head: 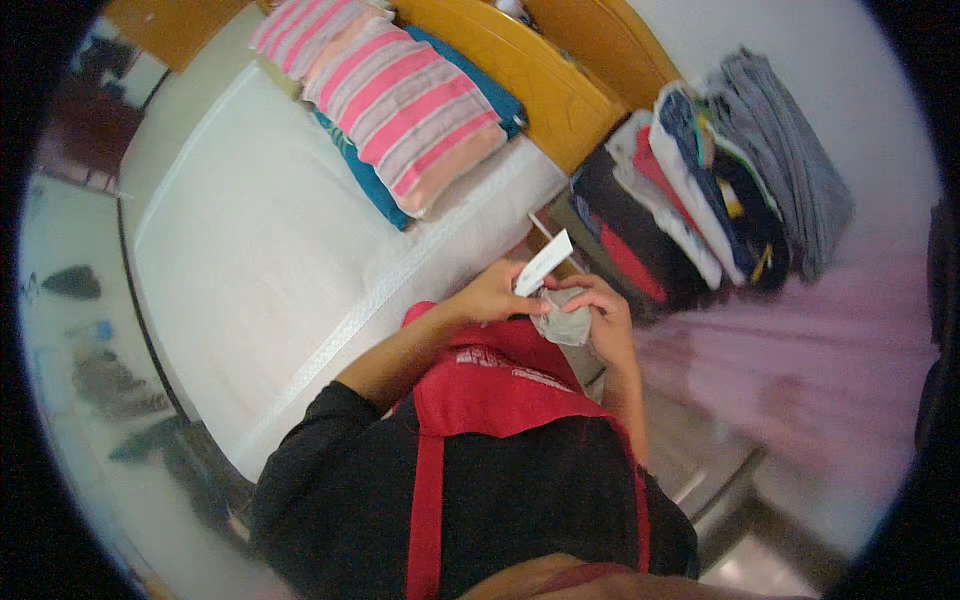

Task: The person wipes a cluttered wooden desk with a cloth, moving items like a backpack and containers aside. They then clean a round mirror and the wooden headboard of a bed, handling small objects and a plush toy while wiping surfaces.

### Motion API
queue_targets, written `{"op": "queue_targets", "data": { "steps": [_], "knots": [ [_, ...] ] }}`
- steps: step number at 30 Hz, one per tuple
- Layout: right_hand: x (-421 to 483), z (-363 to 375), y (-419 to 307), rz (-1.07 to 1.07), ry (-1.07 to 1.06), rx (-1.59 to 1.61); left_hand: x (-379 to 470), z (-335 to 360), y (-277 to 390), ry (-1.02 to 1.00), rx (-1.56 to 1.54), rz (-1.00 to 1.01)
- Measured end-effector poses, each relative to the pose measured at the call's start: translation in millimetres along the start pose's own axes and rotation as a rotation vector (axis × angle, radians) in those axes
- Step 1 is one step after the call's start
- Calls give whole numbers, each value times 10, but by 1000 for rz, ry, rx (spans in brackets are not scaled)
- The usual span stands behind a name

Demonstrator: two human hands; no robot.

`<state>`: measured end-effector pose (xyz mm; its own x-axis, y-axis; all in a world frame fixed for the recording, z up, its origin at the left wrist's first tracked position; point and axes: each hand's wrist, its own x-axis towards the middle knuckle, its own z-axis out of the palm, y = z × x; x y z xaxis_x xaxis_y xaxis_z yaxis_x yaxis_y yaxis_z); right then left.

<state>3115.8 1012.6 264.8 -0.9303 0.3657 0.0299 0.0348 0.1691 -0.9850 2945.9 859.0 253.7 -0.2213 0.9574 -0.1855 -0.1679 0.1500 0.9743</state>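
Observation:
In front of the red apron (510, 382), both my hands are close together. My left hand (499, 292) grips a small white card or flat packet (544, 262) between thumb and fingers, its far end tilted up and to the right. A crumpled, pale translucent pouch or bag (566, 321) is just below the card. My right hand (607, 315) pinches this pouch with thumb and fingers, and my left thumb touches its upper left edge. Whether the card and the pouch are joined cannot be told.
A bed with a white cover (277, 247) lies to the left. On it, a pink-striped pillow (412, 105) rests over teal cloth (375, 191), beside the wooden headboard (517, 67). Stacked folded clothes (675, 202) stand at the right, near a pink curtain (795, 375). Shoes (73, 282) lie at far left.

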Motion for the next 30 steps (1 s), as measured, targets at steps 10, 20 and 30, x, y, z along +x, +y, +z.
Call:
{"op": "queue_targets", "data": {
  "steps": [10, 20, 30],
  "knots": [
    [1467, -621, -163, 139, -347, 433, 743, -408, 661, 570, 3, -22],
    [3427, -767, -352, -8, 133, 442, 1297, -2125, 376, 959, -370, 6],
    [7972, 69, -1121, -522, 313, -409, 2503, -5454, -953, 1344, 92, -339]
  ]
}}
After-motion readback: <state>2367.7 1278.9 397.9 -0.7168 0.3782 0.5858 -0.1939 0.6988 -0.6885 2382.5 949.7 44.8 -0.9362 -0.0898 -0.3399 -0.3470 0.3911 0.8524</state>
